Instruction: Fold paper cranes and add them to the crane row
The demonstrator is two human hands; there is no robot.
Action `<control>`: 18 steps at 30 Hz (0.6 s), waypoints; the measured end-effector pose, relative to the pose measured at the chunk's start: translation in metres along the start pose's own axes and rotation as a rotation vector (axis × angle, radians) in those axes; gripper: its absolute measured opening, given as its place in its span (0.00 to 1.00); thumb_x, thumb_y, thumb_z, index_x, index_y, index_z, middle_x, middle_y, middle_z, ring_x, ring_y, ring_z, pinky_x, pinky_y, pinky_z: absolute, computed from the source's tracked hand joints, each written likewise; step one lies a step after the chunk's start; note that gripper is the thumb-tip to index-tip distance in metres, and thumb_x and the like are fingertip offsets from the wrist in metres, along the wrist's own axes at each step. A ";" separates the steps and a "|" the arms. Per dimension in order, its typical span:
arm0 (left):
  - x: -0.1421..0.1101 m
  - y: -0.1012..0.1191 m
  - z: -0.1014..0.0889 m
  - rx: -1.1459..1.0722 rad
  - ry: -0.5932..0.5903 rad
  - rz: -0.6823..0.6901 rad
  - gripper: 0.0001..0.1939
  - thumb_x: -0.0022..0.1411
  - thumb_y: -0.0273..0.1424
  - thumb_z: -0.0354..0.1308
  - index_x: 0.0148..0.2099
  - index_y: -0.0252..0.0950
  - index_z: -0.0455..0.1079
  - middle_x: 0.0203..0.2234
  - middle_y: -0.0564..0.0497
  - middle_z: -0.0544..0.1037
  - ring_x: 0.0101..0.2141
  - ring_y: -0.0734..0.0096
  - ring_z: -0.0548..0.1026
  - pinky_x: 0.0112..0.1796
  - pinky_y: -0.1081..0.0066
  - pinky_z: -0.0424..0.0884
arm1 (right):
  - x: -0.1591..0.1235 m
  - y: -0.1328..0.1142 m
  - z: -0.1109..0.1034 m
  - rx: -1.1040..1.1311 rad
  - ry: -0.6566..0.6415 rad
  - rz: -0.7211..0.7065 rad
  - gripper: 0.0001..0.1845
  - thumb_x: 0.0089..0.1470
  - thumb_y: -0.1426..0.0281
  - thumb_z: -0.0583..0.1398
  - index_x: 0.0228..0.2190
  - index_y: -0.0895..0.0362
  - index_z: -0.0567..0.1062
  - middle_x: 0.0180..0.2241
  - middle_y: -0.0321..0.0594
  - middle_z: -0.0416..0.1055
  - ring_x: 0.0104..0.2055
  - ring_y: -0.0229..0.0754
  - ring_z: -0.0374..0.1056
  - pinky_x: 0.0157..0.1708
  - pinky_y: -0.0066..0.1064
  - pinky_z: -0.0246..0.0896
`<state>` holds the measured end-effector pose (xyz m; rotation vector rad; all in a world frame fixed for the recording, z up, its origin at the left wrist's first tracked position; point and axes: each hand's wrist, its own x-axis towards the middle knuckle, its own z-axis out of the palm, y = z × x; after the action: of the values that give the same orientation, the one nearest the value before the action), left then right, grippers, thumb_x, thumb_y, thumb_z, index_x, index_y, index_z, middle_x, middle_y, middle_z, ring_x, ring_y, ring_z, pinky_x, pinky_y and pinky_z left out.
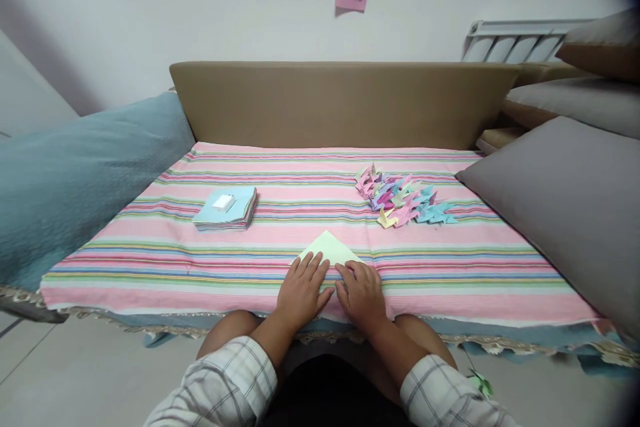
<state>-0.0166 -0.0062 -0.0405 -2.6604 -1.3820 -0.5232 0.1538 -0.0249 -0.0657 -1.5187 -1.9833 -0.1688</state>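
Observation:
A pale green sheet of paper, folded into a triangle (327, 248), lies on the striped cloth with its point facing away from me. My left hand (304, 287) rests flat near its left end, fingers stretched out over the near edge. On the other side my right hand (361, 290) lies with its fingers spread and slightly bent, fingertips on the paper's near edge. The two thumbs almost meet. Parts of the paper's near edge are hidden under the fingers.
A stack of coloured paper (225, 210) with a small white block (223, 203) on top sits at left. Several folded paper cranes (400, 197) cluster at right. A grey cushion (550, 193) borders the right side; a brown backrest (340, 103) stands behind the striped cloth (300, 167).

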 end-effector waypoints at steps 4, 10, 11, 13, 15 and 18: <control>-0.002 0.002 0.000 0.005 0.001 -0.023 0.25 0.62 0.44 0.47 0.58 0.40 0.61 0.59 0.45 0.62 0.58 0.53 0.58 0.56 0.53 0.54 | 0.000 0.002 0.000 0.003 -0.014 -0.011 0.18 0.56 0.65 0.53 0.48 0.53 0.69 0.43 0.45 0.67 0.46 0.48 0.59 0.49 0.43 0.50; -0.008 0.001 0.004 0.026 0.042 -0.067 0.26 0.61 0.45 0.48 0.57 0.37 0.62 0.58 0.44 0.63 0.58 0.54 0.59 0.56 0.53 0.54 | -0.002 0.003 0.003 0.001 -0.001 -0.018 0.17 0.57 0.65 0.53 0.47 0.53 0.70 0.44 0.45 0.67 0.47 0.48 0.59 0.49 0.42 0.49; -0.010 0.000 0.005 0.032 0.055 -0.079 0.27 0.60 0.45 0.48 0.57 0.36 0.62 0.58 0.44 0.63 0.58 0.54 0.59 0.56 0.53 0.54 | -0.002 0.003 0.003 0.002 0.002 -0.019 0.17 0.57 0.66 0.53 0.47 0.53 0.70 0.44 0.44 0.67 0.47 0.47 0.59 0.49 0.42 0.49; -0.015 -0.002 0.005 0.043 0.079 -0.096 0.27 0.60 0.45 0.49 0.57 0.35 0.62 0.57 0.43 0.64 0.58 0.54 0.59 0.56 0.54 0.54 | -0.002 0.003 0.002 0.006 0.012 -0.019 0.17 0.56 0.66 0.53 0.47 0.53 0.70 0.44 0.44 0.67 0.47 0.47 0.59 0.49 0.42 0.49; -0.021 -0.004 0.004 0.054 0.101 -0.111 0.28 0.59 0.45 0.50 0.57 0.35 0.62 0.57 0.43 0.64 0.58 0.55 0.60 0.56 0.55 0.54 | -0.003 0.002 0.002 0.005 0.018 -0.019 0.17 0.56 0.66 0.54 0.47 0.53 0.70 0.43 0.44 0.67 0.46 0.47 0.59 0.49 0.42 0.49; -0.030 -0.008 0.001 0.065 0.122 -0.141 0.29 0.59 0.46 0.51 0.58 0.36 0.61 0.56 0.43 0.65 0.57 0.55 0.61 0.56 0.55 0.53 | -0.003 0.002 0.002 -0.002 0.013 -0.021 0.17 0.56 0.66 0.54 0.47 0.53 0.70 0.43 0.44 0.67 0.47 0.47 0.59 0.50 0.43 0.49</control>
<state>-0.0383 -0.0247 -0.0518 -2.4490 -1.5297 -0.6313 0.1552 -0.0258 -0.0690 -1.4950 -1.9904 -0.1889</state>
